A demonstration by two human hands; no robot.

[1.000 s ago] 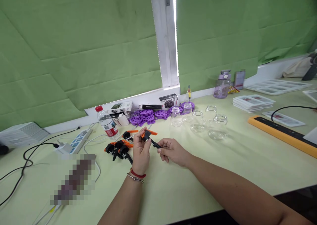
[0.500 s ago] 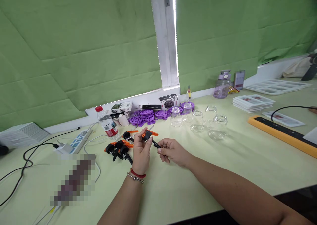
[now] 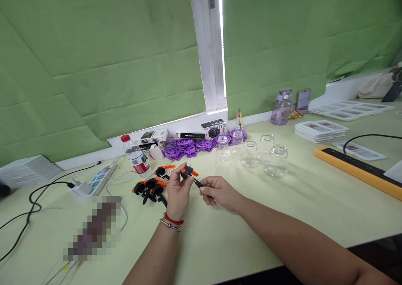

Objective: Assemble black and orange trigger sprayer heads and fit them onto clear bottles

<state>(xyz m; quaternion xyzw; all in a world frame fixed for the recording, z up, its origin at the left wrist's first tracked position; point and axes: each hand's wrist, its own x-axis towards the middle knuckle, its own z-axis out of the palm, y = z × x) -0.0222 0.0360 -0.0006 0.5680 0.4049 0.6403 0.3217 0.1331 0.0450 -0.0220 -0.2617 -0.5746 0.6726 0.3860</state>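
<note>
A black part with orange blades is held above the table between both hands. Fingers and thumb of my left hand close round its wide black and orange head. My right hand pinches the thin black stem at the lower right. Several similar black and orange parts lie in a pile just left of my left hand, one partly behind it.
Purple discs and small boxes line the back. Upturned clear glass jars stand right of centre. A red-capped bottle, power strip and cables are left; an orange-edged bar and white trays are right.
My left hand has shifted slightly left, and the orange blades of the held part have turned a little. My right hand stays nearly in place on the stem.
</note>
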